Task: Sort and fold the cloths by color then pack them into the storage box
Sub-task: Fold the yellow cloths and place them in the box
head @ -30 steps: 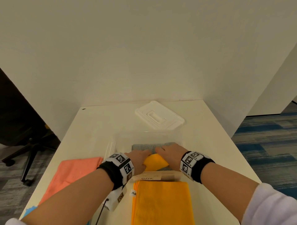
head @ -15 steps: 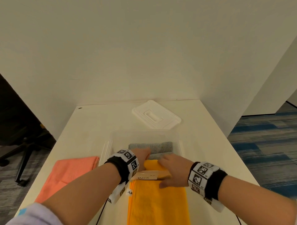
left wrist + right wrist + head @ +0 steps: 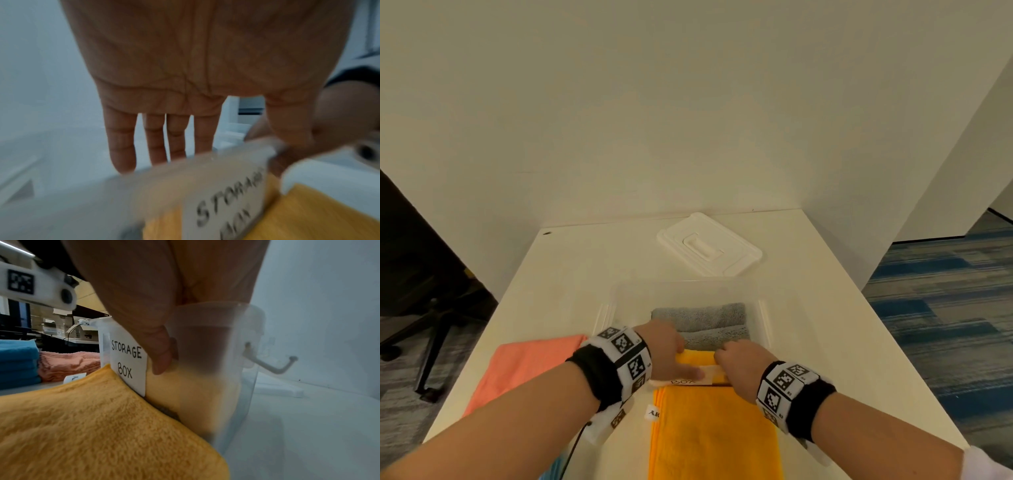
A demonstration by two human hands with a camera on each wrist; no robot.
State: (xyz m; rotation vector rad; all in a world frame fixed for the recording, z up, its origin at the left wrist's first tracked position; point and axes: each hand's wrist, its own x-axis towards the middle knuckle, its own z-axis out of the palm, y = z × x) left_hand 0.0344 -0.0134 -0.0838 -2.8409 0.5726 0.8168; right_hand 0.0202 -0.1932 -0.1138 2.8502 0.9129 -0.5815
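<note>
The clear storage box (image 3: 763,318) stands mid-table with folded grey cloths (image 3: 702,318) at its far side and a yellow cloth (image 3: 697,359) against its near wall. My left hand (image 3: 671,356) reaches over that wall; in the left wrist view its fingers (image 3: 158,138) point straight down into the box, and the thumb lies along the "STORAGE BOX" label (image 3: 127,361). My right hand (image 3: 736,363) straddles the near rim, thumb (image 3: 160,356) on the outside of the wall and fingers inside above the yellow cloth. A folded yellow stack (image 3: 712,435) lies in front of the box.
The white lid (image 3: 709,245) lies behind the box near the wall. A salmon cloth (image 3: 524,366) sits left of the box, with folded blue cloths (image 3: 18,363) nearer me. An office chair (image 3: 431,308) stands off the table's left edge; carpet is on the right.
The yellow cloth has gone down into the box. My right hand drew back over the near rim, then hooked onto it. My left hand slid back to the near wall.
</note>
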